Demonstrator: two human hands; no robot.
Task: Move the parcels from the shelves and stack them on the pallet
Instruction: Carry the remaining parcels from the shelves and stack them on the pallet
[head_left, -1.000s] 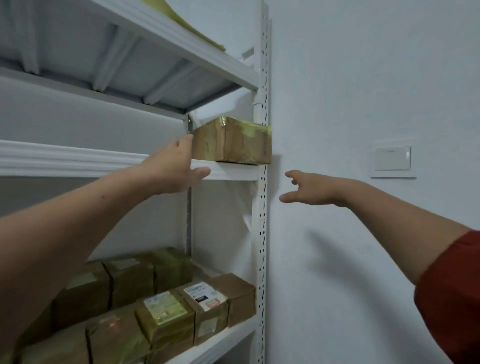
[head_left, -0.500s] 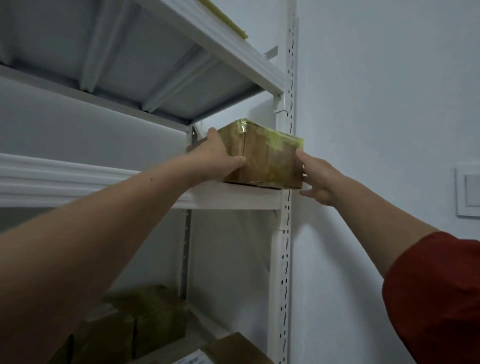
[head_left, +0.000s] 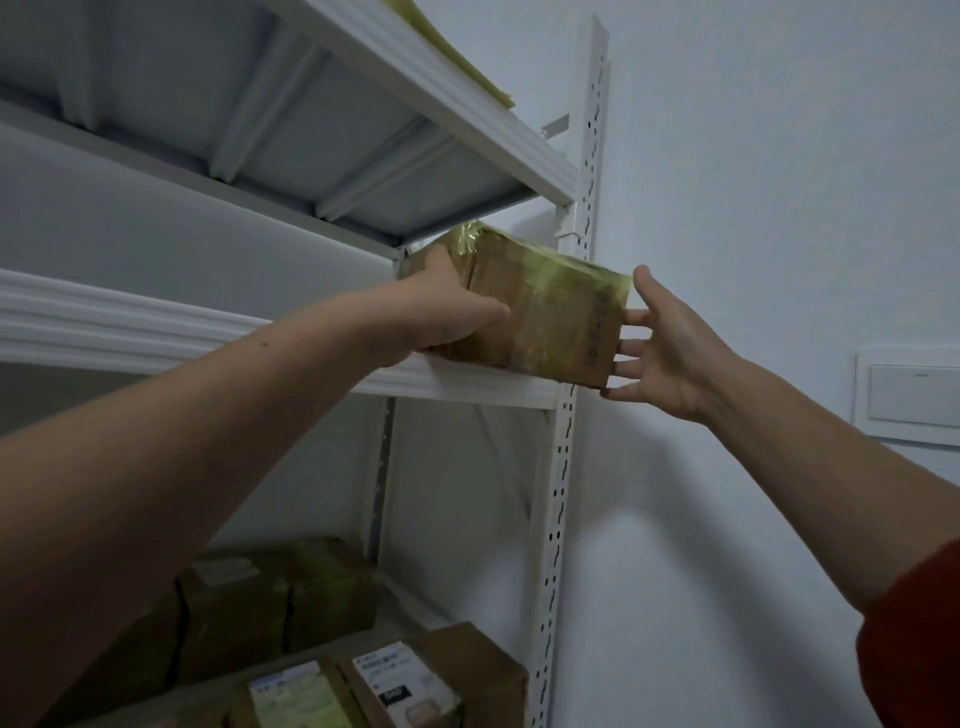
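Observation:
A brown cardboard parcel (head_left: 550, 317) wrapped in yellowish tape sits at the right end of the upper white shelf (head_left: 208, 338), its right end sticking out past the upright. My left hand (head_left: 447, 312) grips its left front side. My right hand (head_left: 670, 348) has spread fingers whose tips touch the parcel's right end. On the lower shelf lie several more brown parcels (head_left: 291, 597), two of them with white labels (head_left: 400, 680). The pallet is out of view.
A perforated white shelf upright (head_left: 566, 467) runs down right of the parcel. Another shelf (head_left: 415, 104) hangs close above it. A white wall switch plate (head_left: 909, 395) is on the wall at the right.
Both hands reached up from below the shelf to the parcel. The parcel has slid right and forward so that it overhangs the upright. The view tilted upward.

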